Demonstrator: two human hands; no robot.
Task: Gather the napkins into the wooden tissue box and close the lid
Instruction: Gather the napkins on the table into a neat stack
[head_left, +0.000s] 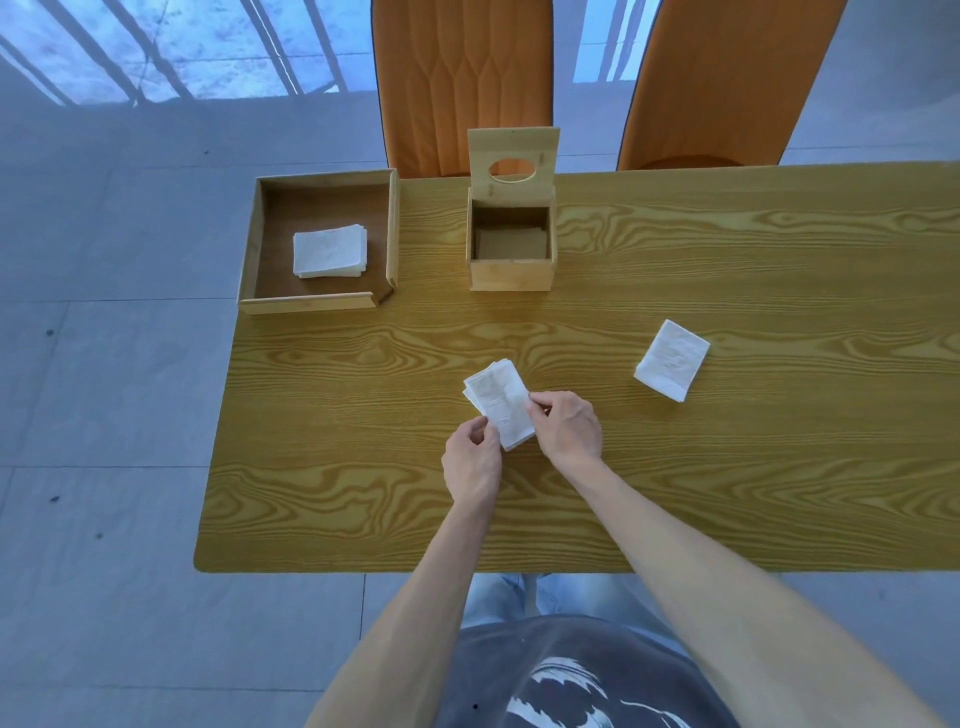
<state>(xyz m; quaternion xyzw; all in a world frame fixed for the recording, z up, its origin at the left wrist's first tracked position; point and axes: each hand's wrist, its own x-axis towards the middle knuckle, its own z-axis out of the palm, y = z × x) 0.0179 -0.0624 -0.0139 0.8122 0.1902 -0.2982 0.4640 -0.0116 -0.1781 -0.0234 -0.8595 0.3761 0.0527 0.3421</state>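
Head view: both hands, left (471, 460) and right (566, 428), pinch a napkin stack (498, 402) at bench (727, 493) centre. The box (511, 249) at 12 o'clock looks empty, lid (513, 156) upright. Stacks remain at 3 o'clock (671, 359) and in the tray (317, 244) at 10 o'clock (330, 251).

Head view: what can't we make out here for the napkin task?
- Napkin stack in the hands: sheet count unreadable; left hand and right hand cover its near corners.
- Tissue box: near wall hides the front of its floor.
- Tray: its napkins are too small to count.
- Table: right end cut off by the frame edge.
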